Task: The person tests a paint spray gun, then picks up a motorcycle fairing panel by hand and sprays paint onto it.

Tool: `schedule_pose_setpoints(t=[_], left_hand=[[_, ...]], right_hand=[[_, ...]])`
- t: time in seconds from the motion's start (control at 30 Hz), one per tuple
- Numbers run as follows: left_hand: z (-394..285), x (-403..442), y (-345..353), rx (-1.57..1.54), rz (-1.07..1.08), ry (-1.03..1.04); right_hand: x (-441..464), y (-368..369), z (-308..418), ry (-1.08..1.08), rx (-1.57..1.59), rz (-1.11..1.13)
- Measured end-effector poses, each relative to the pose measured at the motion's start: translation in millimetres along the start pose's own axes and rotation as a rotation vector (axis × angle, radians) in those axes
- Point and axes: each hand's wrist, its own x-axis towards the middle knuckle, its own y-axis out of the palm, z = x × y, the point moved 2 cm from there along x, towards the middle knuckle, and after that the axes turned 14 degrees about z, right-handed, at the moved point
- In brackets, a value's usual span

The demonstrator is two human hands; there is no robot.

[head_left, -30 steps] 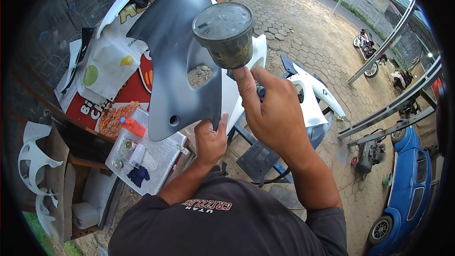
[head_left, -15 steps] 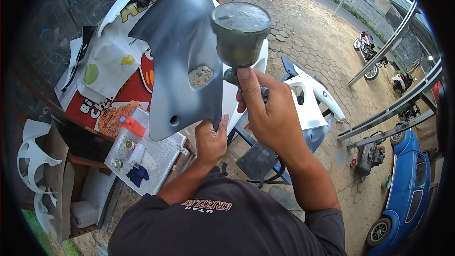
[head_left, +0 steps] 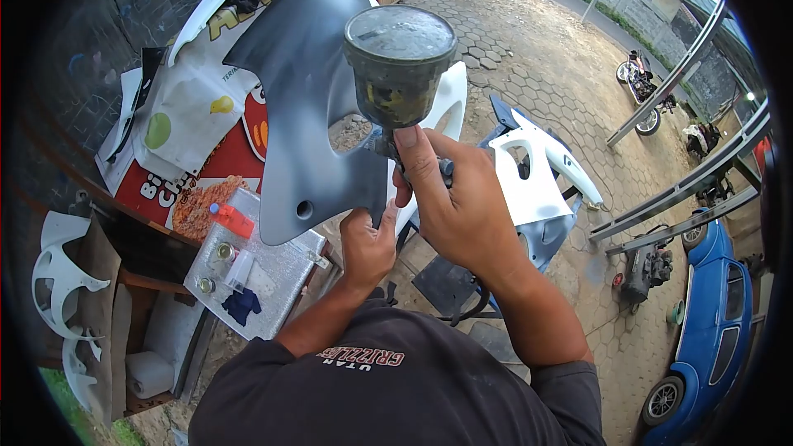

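My right hand [head_left: 462,198] grips a spray gun [head_left: 399,66] with a round paint cup on top, its nozzle end pointing left at a motorcycle fairing panel [head_left: 293,107]. The panel is coated in uneven dark and light grey, with an oblong opening and a small round hole low down. My left hand [head_left: 369,248] holds the panel by its lower edge, thumb up; the other fingers are partly hidden behind it. The gun's cup covers part of the panel's right side. A dark hose [head_left: 475,306] hangs below my right hand.
A silver-topped table [head_left: 281,281] at lower left carries an orange-red bottle [head_left: 231,220], small jars and a dark cloth [head_left: 240,306]. White fairing panels [head_left: 529,186] rest on a stand at right. Farther right are a compressor [head_left: 643,272], metal posts and a blue car [head_left: 714,330].
My right hand and the spray gun have shifted left and slightly down across the panel. My left hand and the panel stay almost where they were.
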Motion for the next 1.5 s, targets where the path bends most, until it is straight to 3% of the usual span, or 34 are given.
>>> schedule_pose_setpoints(t=[0.13, 0.23, 0.53, 0.77, 1.0, 1.13, 1.33, 1.5], left_hand=[[0, 1, 1, 0.019, -0.004, 0.052], [2, -1, -1, 0.045, 0.045, -0.074], [2, 2, 4, 0.031, -0.031, 0.096], [2, 1, 4, 0.017, -0.022, 0.035], [3, 0, 4, 0.005, -0.024, 0.013], [0, 2, 3, 0.034, -0.042, 0.078], [3, 0, 0, 0.045, 0.037, 0.001], [6, 2, 3, 0.026, -0.022, 0.030]], right_hand=[[-2, -6, -4, 0.060, -0.075, 0.000], [-6, -11, -6, 0.086, -0.173, -0.048], [-7, -10, -4, 0.042, -0.183, -0.010], [-4, -13, -5, 0.068, -0.291, 0.012], [-1, -20, 2, 0.053, -0.215, -0.109], [-1, -13, -4, 0.033, -0.169, -0.006], [0, -8, -2, 0.010, -0.002, 0.061], [-2, -18, -5, 0.060, -0.131, -0.047]])
